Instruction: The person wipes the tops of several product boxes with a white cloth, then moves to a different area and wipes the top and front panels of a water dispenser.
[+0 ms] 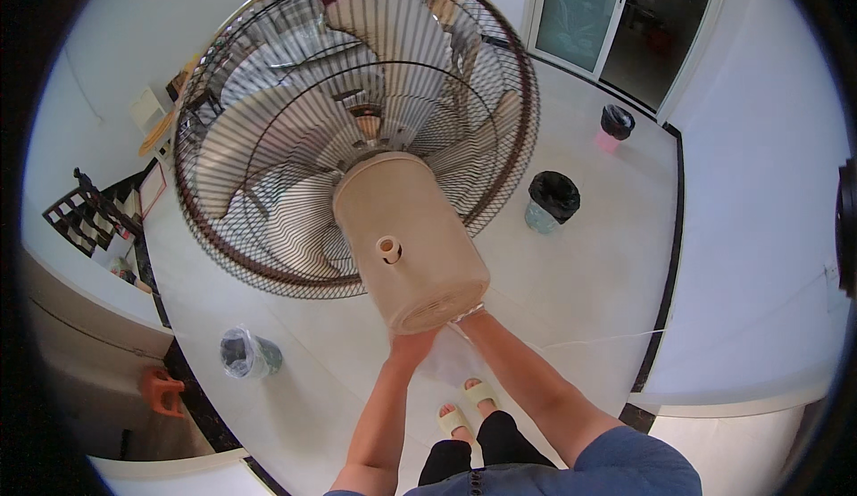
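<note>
A large standing fan fills the upper middle, its beige motor housing [415,248] facing me and its round wire guard [281,282] beyond. Pale blades show through the guard. A small knob [388,249] sticks up from the housing. Both my forearms reach to the housing's lower end. Only the wrist part of my left hand [416,345] shows; its fingers are hidden under or behind the housing. My right hand [477,322] is by the housing's lower right edge, its fingers also hidden. What either hand grips cannot be seen.
Lined waste bins stand on the pale floor: one [251,355] at lower left, one [552,201] right of the fan, a pink one [608,140] near the sliding glass door [582,14]. A thin white cord [602,340] runs to the right wall. An orange plastic stool [163,392] is at left.
</note>
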A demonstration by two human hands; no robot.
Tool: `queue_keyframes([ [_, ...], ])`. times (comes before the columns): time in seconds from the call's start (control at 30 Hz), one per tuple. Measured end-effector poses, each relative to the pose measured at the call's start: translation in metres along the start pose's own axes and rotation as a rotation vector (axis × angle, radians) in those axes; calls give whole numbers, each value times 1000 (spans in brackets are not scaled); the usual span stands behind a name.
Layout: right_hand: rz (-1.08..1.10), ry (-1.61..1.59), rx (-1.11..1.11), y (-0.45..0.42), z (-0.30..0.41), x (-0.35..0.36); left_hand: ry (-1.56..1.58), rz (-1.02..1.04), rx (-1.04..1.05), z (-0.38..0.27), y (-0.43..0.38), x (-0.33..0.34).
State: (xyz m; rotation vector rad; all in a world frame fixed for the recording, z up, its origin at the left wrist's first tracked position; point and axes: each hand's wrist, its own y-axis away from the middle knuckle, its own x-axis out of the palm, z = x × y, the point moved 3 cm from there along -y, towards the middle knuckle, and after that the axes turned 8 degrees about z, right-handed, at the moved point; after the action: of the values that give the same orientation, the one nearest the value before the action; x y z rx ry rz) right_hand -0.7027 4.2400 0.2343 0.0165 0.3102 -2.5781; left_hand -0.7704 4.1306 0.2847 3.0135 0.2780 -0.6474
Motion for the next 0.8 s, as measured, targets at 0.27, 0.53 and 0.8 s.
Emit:
queue_keyframes([
  [0.27,141,-72,149,30,-2,29,132,-168,-101,16,52,6],
  [0.53,164,-539,52,42,-6,49,113,-317,-239,-23,73,11],
  [0.8,369,-481,382,42,60,27,16,-408,-258,-32,67,7],
])
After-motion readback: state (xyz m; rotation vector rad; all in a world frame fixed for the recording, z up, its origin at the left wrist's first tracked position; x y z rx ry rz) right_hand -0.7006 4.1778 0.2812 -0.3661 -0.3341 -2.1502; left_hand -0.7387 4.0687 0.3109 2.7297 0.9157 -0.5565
